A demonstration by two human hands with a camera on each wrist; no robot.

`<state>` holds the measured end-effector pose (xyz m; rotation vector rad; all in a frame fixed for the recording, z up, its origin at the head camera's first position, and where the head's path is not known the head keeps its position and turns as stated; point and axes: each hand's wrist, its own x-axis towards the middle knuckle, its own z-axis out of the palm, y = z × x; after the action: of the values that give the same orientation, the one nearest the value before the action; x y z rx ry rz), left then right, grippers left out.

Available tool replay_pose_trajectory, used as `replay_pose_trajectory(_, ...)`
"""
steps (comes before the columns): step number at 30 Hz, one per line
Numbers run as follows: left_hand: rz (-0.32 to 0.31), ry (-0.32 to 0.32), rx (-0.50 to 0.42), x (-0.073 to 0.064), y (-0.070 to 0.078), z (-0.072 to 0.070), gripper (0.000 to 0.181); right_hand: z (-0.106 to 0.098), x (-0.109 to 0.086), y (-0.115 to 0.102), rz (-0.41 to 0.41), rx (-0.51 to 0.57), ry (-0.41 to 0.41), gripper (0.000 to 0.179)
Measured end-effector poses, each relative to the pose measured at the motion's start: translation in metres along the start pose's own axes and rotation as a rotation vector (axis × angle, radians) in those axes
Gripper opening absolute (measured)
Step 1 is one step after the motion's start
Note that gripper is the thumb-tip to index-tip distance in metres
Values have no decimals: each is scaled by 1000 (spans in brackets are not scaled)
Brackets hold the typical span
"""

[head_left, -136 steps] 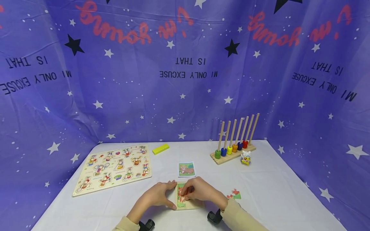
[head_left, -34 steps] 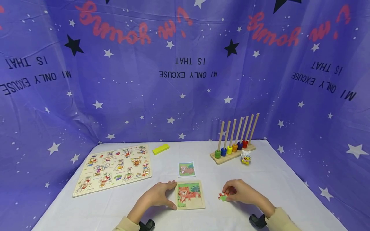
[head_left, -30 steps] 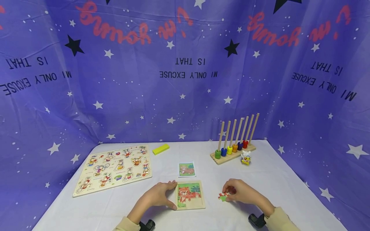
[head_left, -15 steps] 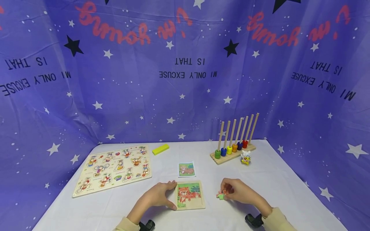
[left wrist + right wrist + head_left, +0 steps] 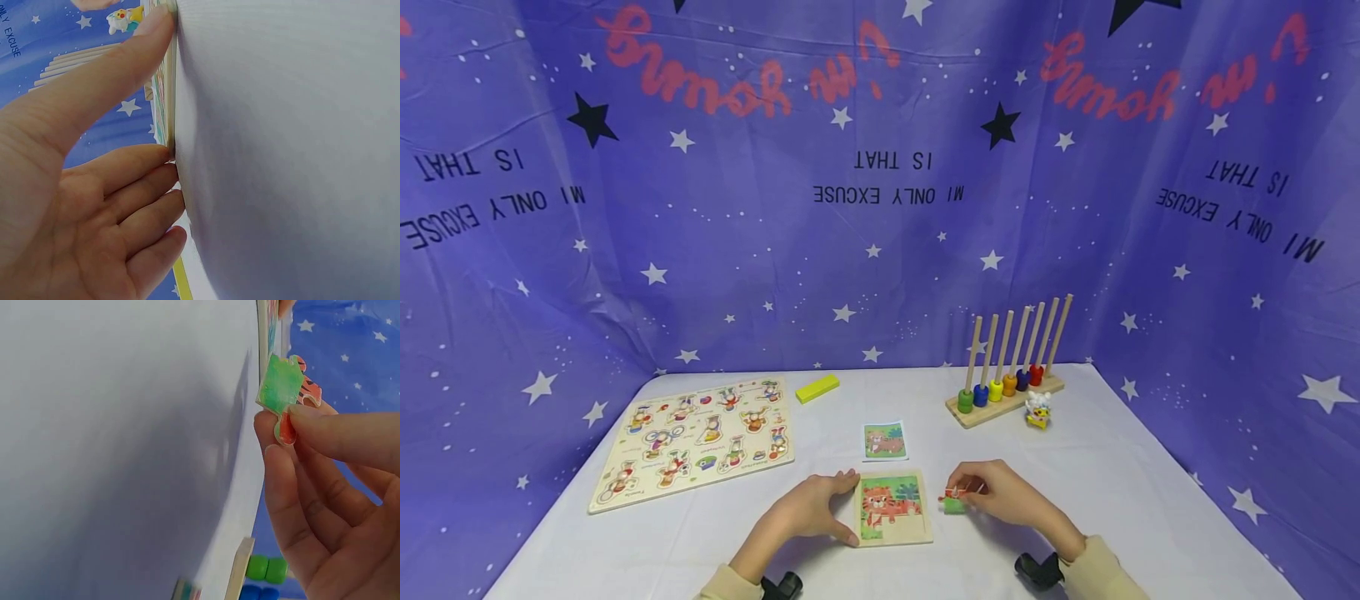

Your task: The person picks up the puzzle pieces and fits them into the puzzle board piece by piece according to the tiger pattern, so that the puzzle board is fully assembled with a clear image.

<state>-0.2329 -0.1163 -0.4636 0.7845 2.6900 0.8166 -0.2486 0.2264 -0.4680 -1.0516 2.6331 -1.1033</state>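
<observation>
My right hand (image 5: 1000, 492) pinches a green and red puzzle piece (image 5: 280, 387) between thumb and fingertips. It holds the piece just right of the wooden puzzle board (image 5: 927, 508), apart from it. The board shows an orange tiger; bare wood shows in its lower right part. My left hand (image 5: 812, 504) touches the board's left edge, its thumb at the near corner and its index finger at the far corner. In the left wrist view the other fingers (image 5: 147, 219) lie rather straight beside the edge.
A small picture card (image 5: 884, 440) lies behind the board. A large peg-puzzle board (image 5: 692, 437) and yellow block (image 5: 817, 387) are left; a bead rack (image 5: 1007, 404) and small figurine (image 5: 1038, 410) are back right. A blurred small thing (image 5: 186, 591) sits at the right wrist view's lower edge.
Over the last second my right hand has moved left with the puzzle piece, closer to the board. Earlier it was over the board's left part. My left hand has stayed at the edge.
</observation>
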Motion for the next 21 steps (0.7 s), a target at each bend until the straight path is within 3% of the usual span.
replay_pose_trajectory(9, -3, 3, 6, 0, 2, -1, 92, 16, 17, -14, 7, 38, 2, 20)
replay_pose_trajectory(17, -3, 7, 4, -2, 2, 0, 91, 32, 29, -28, -73, 62, -30, 19)
replay_pose_trajectory(21, -2, 7, 8, -2, 1, 0, 91, 39, 34, -33, -63, 83, -56, 19)
